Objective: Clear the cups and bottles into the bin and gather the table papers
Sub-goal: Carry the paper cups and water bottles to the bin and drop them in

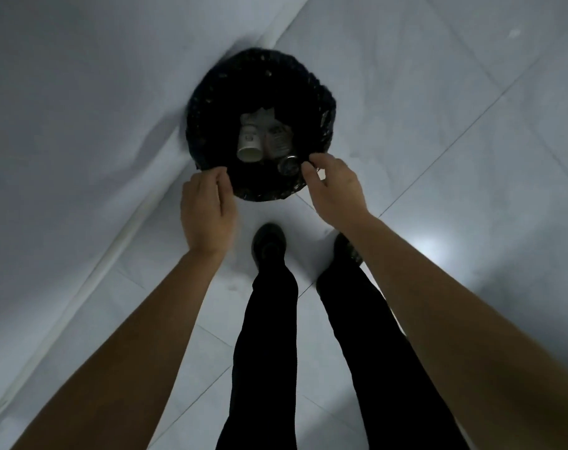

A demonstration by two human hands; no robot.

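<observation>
Head view: looking straight down past both forearms at a bin [211,102] standing on the floor where it meets the wall.
Bin: round and dark, lined with a crinkled glossy black liner [260,191] that folds over the rim.
Contents: white paper cup [249,145] on its side, mouth toward the feet. Clear labelled bottle [277,141] just beside it on the right, long axis parallel to the cup's. Small round shiny end [288,164] at the near right; cap or can, cannot tell. Crumpled paper [258,117] behind both.
Left hand [208,209]: at the near-left rim, fingers bent together over the liner edge. Blurred, so cannot tell if gripping.
Right hand [334,186]: at the near-right rim, thumb and forefinger closed in a pinch on the liner edge, just beside the shiny end.
Key relation: near rim right at the fingertips, one hand each side, neither nearer. Contents lie beyond and below the fingers.
Task state: cups and bottles look binned; table and papers out of shot, so likely still to do.
Handling: thin, slippery film, likely to slide off the rim if tugged on one side.
Surroundings: pale glossy floor tiles [438,157], white wall [81,92], dark shoes [269,241].
</observation>
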